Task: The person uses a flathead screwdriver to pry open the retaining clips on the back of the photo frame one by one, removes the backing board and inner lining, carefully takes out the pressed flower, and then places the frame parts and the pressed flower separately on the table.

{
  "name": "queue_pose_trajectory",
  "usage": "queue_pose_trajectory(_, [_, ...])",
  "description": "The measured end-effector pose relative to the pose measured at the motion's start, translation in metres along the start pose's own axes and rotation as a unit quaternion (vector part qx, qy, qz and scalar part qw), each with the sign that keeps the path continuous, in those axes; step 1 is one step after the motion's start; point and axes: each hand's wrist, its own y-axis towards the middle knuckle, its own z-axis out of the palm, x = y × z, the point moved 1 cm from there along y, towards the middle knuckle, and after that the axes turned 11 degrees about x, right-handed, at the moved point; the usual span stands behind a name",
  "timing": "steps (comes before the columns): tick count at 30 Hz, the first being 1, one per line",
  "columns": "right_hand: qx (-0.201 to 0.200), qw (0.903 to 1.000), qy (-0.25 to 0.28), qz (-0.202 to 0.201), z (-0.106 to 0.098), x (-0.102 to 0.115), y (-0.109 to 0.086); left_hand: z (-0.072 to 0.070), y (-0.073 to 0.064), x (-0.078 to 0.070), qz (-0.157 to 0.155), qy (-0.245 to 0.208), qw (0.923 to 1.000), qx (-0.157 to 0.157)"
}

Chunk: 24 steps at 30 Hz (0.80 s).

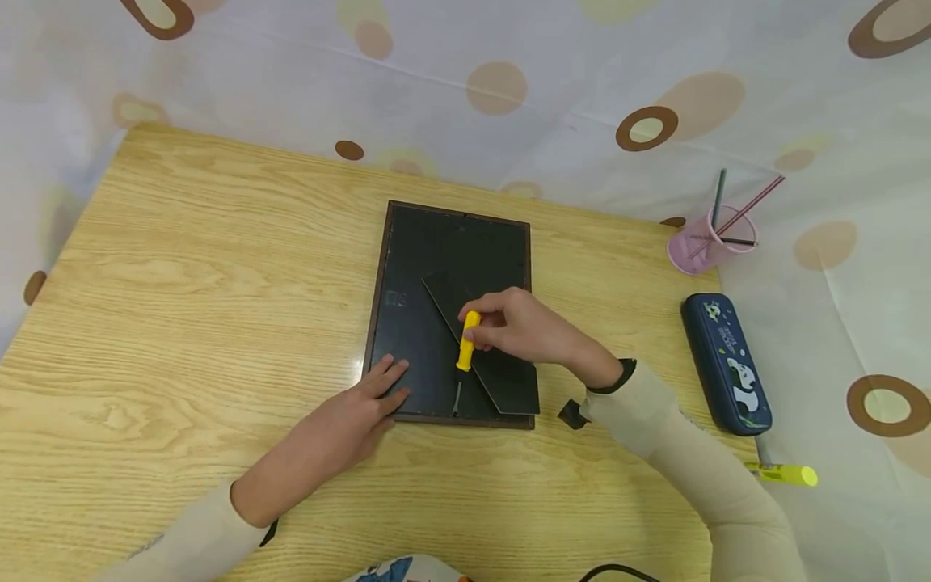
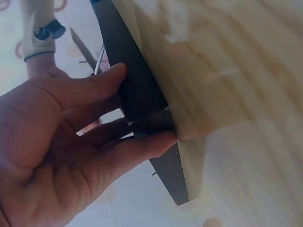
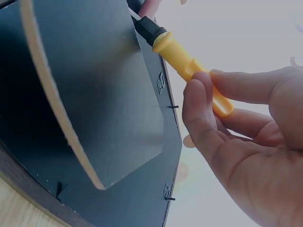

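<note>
A dark photo frame [image 1: 422, 242] lies back side up on the wooden table, its stand flap [image 1: 520, 380] slanting across the right half. Above the near part of the frame, my right hand [image 1: 520, 323] pinches a yellow-handled screwdriver [image 1: 469, 339] between thumb and fingers. The screwdriver's thin shaft points down at the frame's near edge, its tip right at the rim. My left hand [image 1: 356, 416] rests on the near left corner with its fingers spread. In the left wrist view, its thumb and fingers touch the frame's dark side [image 2: 147, 90]. Small metal tabs [image 3: 173, 107] stick up along the rim.
A pink mesh pen cup [image 1: 698, 242] with pens stands at the back right. In front of it lie a dark blue pencil case [image 1: 727, 364] and a yellow marker [image 1: 789, 474]. A patterned curtain [image 1: 436, 81] hangs behind the table. A black cable [image 1: 618, 570] shows at the near edge.
</note>
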Motion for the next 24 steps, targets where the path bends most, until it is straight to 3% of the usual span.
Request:
queue_pose_trajectory(7, [-0.003,1.0,0.002,0.0,0.006,0.006,0.0,0.003,0.002,-0.004,-0.014,0.015,0.9994,-0.026])
queue_pose_trajectory(24, [-0.034,0.9991,-0.022,-0.013,0.021,0.013,-0.008,0.001,0.002,-0.011,-0.026,0.026,0.9987,-0.036])
